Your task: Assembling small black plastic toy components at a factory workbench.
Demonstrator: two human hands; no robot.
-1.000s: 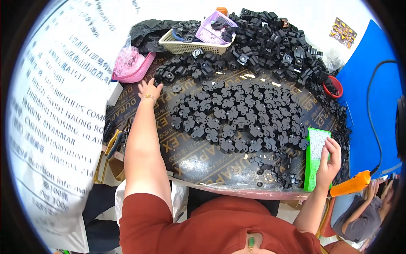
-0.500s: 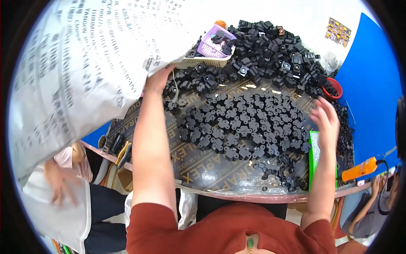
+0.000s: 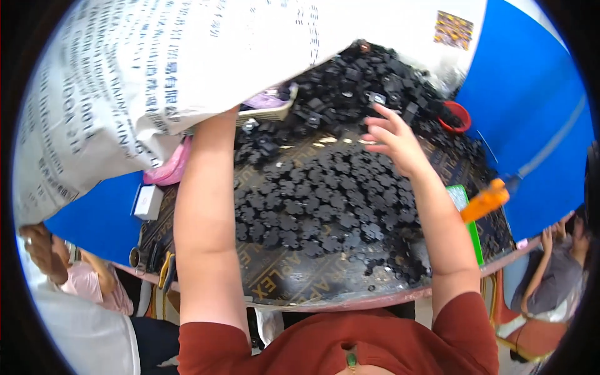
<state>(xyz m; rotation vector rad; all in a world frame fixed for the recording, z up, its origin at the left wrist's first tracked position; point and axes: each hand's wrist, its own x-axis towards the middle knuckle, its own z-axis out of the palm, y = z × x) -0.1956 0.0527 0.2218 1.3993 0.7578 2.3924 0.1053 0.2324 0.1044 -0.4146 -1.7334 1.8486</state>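
Note:
A big white woven sack with dark print hangs over the far left of the table. My left arm reaches up to its lower edge, where the sack hides my left hand and fingers. My right hand is in the air above the flat black plastic parts, open, fingers apart, holding nothing. Behind it rises a heap of blocky black parts. Partly under the sack's edge are a cream basket and a purple basket. Another person's hand is at the sack's lower left.
To the right are a red bowl, a green tray and a blurred orange handheld tool above it. Blue panels border the table. A white box and pink bag are at left. Other people sit at both sides.
The sack has shifted right, covering more of the baskets. My left hand has gone out of sight behind it. My right hand has moved left, over the parts. The view has shifted too.

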